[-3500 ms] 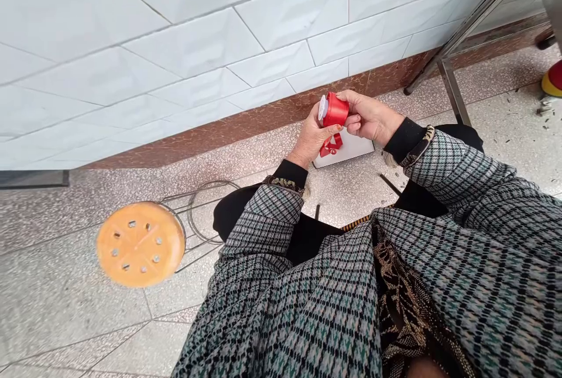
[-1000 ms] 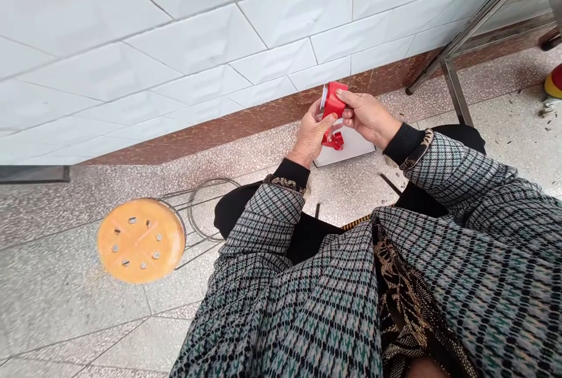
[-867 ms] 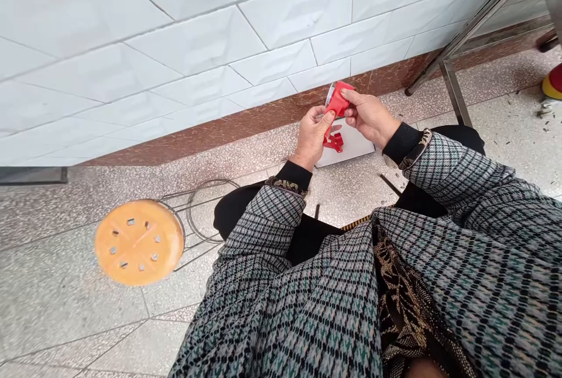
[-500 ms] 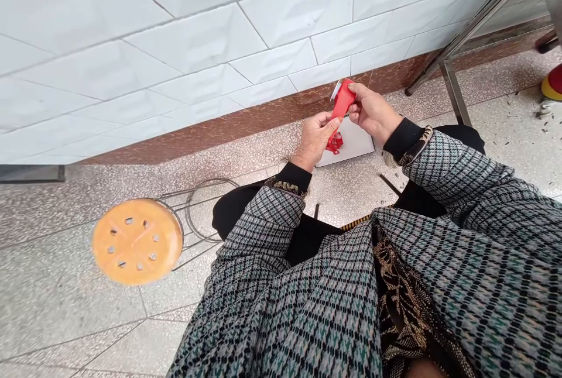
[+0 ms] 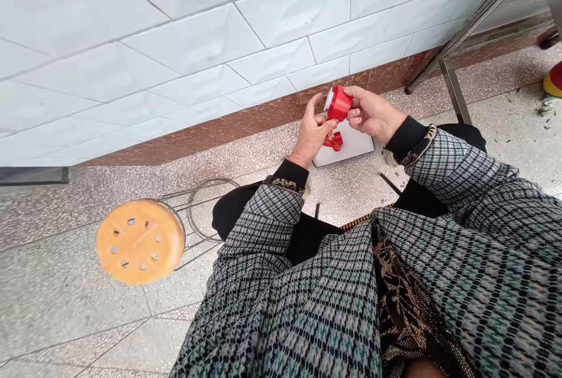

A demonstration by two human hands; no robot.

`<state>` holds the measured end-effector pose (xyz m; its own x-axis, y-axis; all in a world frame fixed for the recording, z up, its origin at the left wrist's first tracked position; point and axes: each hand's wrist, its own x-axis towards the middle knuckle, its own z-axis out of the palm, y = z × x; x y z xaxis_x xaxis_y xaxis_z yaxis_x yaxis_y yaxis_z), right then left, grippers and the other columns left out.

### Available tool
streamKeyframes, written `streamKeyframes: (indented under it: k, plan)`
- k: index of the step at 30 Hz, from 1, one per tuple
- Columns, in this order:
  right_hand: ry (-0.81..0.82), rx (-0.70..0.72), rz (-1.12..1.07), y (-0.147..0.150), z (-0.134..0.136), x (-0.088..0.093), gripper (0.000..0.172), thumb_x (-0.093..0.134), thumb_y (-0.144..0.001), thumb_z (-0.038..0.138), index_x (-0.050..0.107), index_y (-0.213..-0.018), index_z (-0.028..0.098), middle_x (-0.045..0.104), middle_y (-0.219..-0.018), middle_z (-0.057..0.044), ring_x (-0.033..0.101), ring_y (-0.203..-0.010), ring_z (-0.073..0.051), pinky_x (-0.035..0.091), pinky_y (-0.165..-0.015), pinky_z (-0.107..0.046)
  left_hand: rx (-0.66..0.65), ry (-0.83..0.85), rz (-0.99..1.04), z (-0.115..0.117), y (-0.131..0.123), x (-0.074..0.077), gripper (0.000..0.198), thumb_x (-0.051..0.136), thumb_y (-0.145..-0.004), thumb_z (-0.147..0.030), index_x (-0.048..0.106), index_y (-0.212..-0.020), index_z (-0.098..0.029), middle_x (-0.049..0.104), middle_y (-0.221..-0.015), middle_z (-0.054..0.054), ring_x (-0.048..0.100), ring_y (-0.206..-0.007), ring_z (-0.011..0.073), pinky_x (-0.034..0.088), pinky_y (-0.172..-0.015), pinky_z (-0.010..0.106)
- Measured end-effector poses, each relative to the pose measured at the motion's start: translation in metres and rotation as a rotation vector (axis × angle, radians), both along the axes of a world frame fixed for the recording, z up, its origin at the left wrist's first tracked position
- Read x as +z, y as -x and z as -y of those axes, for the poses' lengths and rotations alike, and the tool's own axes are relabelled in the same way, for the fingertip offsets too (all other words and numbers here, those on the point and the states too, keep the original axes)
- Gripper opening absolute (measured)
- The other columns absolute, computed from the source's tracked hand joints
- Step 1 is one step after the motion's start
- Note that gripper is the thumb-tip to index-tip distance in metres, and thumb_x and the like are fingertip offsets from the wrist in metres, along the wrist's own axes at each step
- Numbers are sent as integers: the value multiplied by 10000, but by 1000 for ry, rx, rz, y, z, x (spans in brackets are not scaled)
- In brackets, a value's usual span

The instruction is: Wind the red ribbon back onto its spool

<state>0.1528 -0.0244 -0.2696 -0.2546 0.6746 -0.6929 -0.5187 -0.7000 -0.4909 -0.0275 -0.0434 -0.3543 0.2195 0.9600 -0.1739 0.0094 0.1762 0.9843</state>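
**Both hands on the red ribbon spool**

Orange stool (image 5: 140, 241) is sitting well off to the left hand's side. White box (image 5: 349, 145) is lying just under both hands. Left hand (image 5: 312, 135) and right hand (image 5: 372, 114) are both closing fingers around the red ribbon spool (image 5: 338, 103), with its loose end (image 5: 333, 141) dangling below.
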Motion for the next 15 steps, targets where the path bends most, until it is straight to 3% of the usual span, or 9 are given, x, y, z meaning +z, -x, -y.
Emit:
streamKeyframes:
  k: [2,4,10,13,15]
  plan:
    - [11,58,-9,-2,0,2,182,662,-998,210,513,-894,216,418,-585,77,238,-411,-39,207,-358,-154,-57,-3,19,-4,5,4,760,953,-729,-403,593,-1392,-311,622,-715,-42,685,-671,170,614,-714,330]
    - [17,108,-19,-3,0,5,205,690,-986,211,509,-889,217,400,-582,78,232,-413,-37,205,-352,-155,-102,-7,26,-7,10,11,872,1002,-655,-398,604,-1425,-297,701,-876,8,742,-853,225,633,-801,364]
    - [78,153,-92,-5,4,14,210,641,-1025,210,517,-856,195,396,-597,72,216,-416,-23,211,-343,-134,-153,-117,-15,-16,16,25,909,1021,-570,-506,659,-1353,-221,718,-1338,145,721,-1153,305,643,-939,410]
    - [80,161,-114,-5,5,18,231,650,-1034,233,524,-844,191,400,-601,71,215,-416,-21,220,-343,-131,-178,-145,-13,-15,15,26,960,1036,-515,-536,665,-1348,-233,722,-1336,140,695,-1247,337,630,-996,425]
    - [96,152,-129,-5,5,22,254,635,-1051,242,527,-828,188,395,-589,70,218,-413,-22,219,-340,-128,-150,-140,-4,-13,15,24,921,1037,-519,-550,688,-1311,-235,756,-1182,110,728,-1178,325,640,-979,427]
